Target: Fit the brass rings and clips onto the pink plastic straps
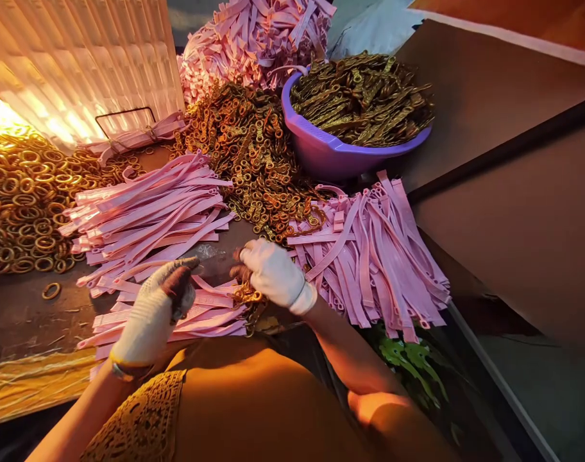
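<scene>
My left hand (160, 305), in a white glove with bare fingertips, hangs over the pink straps (210, 317) nearest my body. Its fingers are pressed together, and whatever they hold is too small to make out. To its right, my right hand (276, 273), gloved the same way, has its fingers curled in. Just under those fingers lie gold metal pieces (249, 294); whether the hand grips one is hidden. A larger row of pink straps (152, 208) lies beyond my left hand. Another heap of pink straps (369, 256) spreads to the right of my right hand.
Gold rings (27, 199) are piled at the left, with one loose ring (51, 291) apart. Small gold metal links (254, 147) form a heap behind my hands. A purple basin (321, 147) full of gold pieces stands at the back, before a large pink strap pile (258, 38).
</scene>
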### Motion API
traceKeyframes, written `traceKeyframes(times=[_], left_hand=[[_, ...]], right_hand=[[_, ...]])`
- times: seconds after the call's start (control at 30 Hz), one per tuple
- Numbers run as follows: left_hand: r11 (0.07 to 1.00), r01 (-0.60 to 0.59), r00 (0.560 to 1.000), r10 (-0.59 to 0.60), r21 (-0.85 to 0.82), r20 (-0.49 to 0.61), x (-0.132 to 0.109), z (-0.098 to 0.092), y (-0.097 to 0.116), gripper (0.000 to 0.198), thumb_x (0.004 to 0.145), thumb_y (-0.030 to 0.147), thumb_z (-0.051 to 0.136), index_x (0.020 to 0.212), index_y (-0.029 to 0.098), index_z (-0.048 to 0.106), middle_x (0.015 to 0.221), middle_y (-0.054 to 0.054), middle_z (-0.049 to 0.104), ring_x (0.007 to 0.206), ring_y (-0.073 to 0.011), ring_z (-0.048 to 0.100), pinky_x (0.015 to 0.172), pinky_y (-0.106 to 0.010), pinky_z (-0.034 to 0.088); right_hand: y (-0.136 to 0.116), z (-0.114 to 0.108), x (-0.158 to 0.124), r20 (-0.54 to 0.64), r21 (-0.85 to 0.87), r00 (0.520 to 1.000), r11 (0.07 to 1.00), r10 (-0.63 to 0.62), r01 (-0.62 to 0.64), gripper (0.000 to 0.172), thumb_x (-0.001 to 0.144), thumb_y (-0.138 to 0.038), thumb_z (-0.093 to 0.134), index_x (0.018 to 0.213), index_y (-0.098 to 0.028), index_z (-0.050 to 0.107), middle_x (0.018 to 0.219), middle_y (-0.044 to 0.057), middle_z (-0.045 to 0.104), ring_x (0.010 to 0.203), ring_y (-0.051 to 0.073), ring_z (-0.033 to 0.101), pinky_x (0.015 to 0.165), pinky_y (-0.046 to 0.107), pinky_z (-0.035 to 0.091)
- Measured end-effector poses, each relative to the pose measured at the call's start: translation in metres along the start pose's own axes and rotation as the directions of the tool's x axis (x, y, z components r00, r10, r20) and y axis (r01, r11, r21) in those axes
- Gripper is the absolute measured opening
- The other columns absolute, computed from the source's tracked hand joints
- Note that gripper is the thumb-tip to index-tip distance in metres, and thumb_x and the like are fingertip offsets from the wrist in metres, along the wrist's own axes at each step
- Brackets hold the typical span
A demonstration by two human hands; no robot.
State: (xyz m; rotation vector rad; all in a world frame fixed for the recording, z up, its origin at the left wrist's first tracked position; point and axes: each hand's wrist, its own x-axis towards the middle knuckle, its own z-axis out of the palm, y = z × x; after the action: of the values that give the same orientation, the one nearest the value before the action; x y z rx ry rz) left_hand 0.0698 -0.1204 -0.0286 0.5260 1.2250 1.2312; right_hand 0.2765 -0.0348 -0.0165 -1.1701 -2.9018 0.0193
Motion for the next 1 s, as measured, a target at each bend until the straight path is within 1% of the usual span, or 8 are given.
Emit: traceKeyframes(times=[0.03,0.1,0.23,0.43,0.57,0.73,0.9,1.0], left_hand=[[0.983,0.103,0.994,-0.105,-0.153,-0.004,0.003,0.002,0.006,0.015,0.092,0.020,0.057,0.102,0.013,0.066,0.057,0.004,0.053,0.039,-0.0042,0.033,0.034,-0.012,0.024],[0.868,0.255,0.957,-0.289,-0.425,-0.016,0.010,0.007,0.015,0.021,0.098,0.019,0.045,0.099,0.010,0.064,0.069,-0.004,0.064,0.043,-0.0050,0.046,0.037,-0.012,0.036],[0.721,0.269,0.922,-0.385,-0.638,-0.047,0.017,0.018,0.015,0.035,0.103,0.024,0.034,0.115,0.011,0.063,0.097,-0.014,0.073,0.082,-0.0199,0.073,0.070,-0.031,0.063],[0.717,0.280,0.946,-0.319,-0.639,0.056,0.009,0.017,0.003,0.043,0.100,0.024,0.040,0.138,0.011,0.056,0.110,-0.017,0.073,0.094,-0.0249,0.074,0.080,-0.038,0.065],[0.728,0.286,0.929,-0.369,-0.623,-0.005,0.003,0.017,0.007,0.051,0.097,0.008,0.037,0.146,0.014,0.050,0.107,-0.017,0.074,0.091,-0.0234,0.076,0.074,-0.032,0.066],[0.719,0.251,0.910,-0.404,-0.648,-0.094,-0.004,0.023,0.011,0.056,0.094,-0.002,0.033,0.145,0.012,0.050,0.101,-0.017,0.073,0.083,-0.0223,0.077,0.070,-0.028,0.066],[0.720,0.256,0.922,-0.383,-0.645,-0.062,-0.001,0.019,-0.001,0.054,0.093,-0.002,0.035,0.143,0.011,0.050,0.102,-0.015,0.074,0.086,-0.0200,0.076,0.075,-0.027,0.066],[0.869,0.199,0.974,-0.226,-0.453,-0.005,0.002,0.015,-0.009,0.046,0.091,0.001,0.043,0.133,0.011,0.059,0.111,-0.014,0.073,0.103,-0.0190,0.073,0.090,-0.028,0.062]], right_hand=[[0.013,0.003,0.008,-0.018,-0.037,0.999,0.998,0.043,-0.044,0.020,0.101,-0.031,0.050,0.101,-0.017,0.064,0.102,0.011,0.064,0.096,0.024,0.055,0.077,0.034,0.041],[0.034,0.013,0.025,-0.024,-0.134,0.996,0.987,0.091,-0.093,0.018,0.099,-0.018,0.048,0.099,-0.016,0.066,0.109,0.012,0.064,0.104,0.027,0.052,0.082,0.037,0.038],[0.055,0.037,0.048,0.001,-0.230,0.998,0.971,0.070,-0.068,0.024,0.097,-0.010,0.043,0.097,-0.012,0.067,0.112,0.017,0.062,0.109,0.032,0.048,0.088,0.043,0.035],[0.060,0.052,0.044,-0.059,-0.274,0.996,0.959,0.063,-0.077,0.025,0.099,-0.011,0.040,0.100,-0.011,0.066,0.114,0.018,0.059,0.109,0.032,0.047,0.089,0.044,0.034],[0.067,0.053,0.049,-0.042,-0.272,0.998,0.961,0.039,-0.049,0.026,0.099,-0.011,0.038,0.102,-0.010,0.065,0.115,0.018,0.059,0.110,0.032,0.046,0.090,0.044,0.035],[0.065,0.049,0.057,-0.096,-0.147,0.985,0.977,0.144,-0.158,0.030,0.096,-0.006,0.034,0.103,-0.007,0.064,0.107,0.019,0.061,0.104,0.030,0.053,0.097,0.046,0.036],[0.022,0.033,0.022,-0.216,0.277,0.963,0.956,0.164,-0.101,0.032,0.096,-0.009,0.040,0.123,-0.011,0.057,0.105,0.012,0.067,0.097,0.021,0.062,0.089,0.030,0.047],[-0.013,0.015,0.001,-0.307,0.408,0.951,0.908,0.033,0.100,0.045,0.093,-0.013,0.048,0.138,-0.011,0.047,0.117,0.013,0.064,0.106,0.020,0.061,0.094,0.029,0.049]])
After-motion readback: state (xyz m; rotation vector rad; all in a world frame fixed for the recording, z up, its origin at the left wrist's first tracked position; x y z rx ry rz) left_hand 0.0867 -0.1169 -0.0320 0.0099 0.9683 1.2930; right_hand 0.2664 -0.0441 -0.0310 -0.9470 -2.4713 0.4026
